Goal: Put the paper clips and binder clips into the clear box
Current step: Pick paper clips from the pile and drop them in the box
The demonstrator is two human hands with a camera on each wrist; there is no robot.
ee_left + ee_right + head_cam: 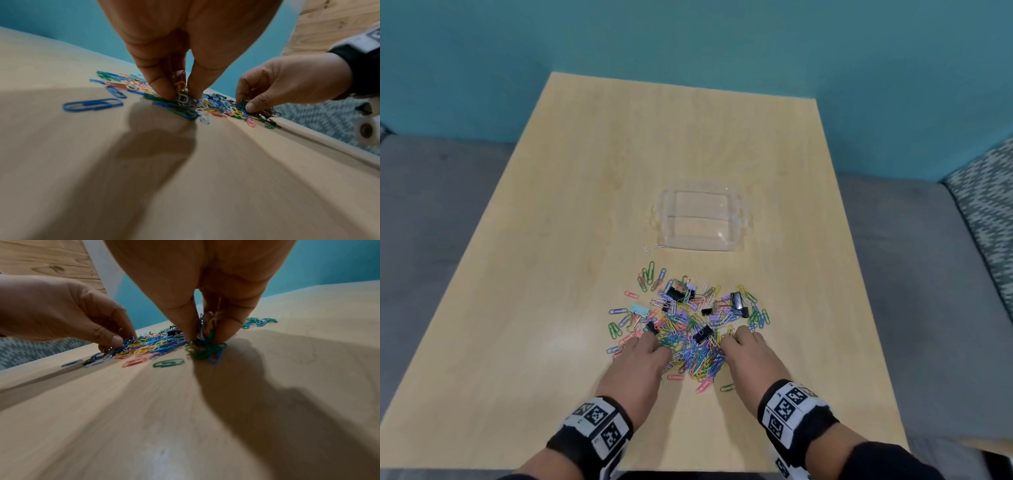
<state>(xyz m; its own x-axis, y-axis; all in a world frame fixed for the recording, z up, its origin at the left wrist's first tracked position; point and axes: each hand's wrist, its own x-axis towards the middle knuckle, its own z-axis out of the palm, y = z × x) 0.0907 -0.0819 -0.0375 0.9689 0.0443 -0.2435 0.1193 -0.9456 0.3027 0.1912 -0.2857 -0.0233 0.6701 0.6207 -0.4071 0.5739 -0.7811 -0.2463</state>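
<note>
A heap of coloured paper clips (pixel 688 329) mixed with black and pastel binder clips (pixel 736 301) lies on the wooden table (pixel 551 240). The clear box (pixel 700 219) stands open and empty just beyond the heap. My left hand (pixel 650 346) digs into the heap's near left side; in the left wrist view its fingers (pixel 164 91) pinch a bunch of paper clips (pixel 183 95). My right hand (pixel 736 337) works the near right side, and its fingers (pixel 189 327) pinch a cluster of paper clips (pixel 208 331).
Two pale paper clips (pixel 652 247) lie apart by the box's near left corner. A grey sofa (pixel 431 205) surrounds the table, with a patterned cushion (pixel 986 219) at the right. A teal wall (pixel 688 41) rises behind.
</note>
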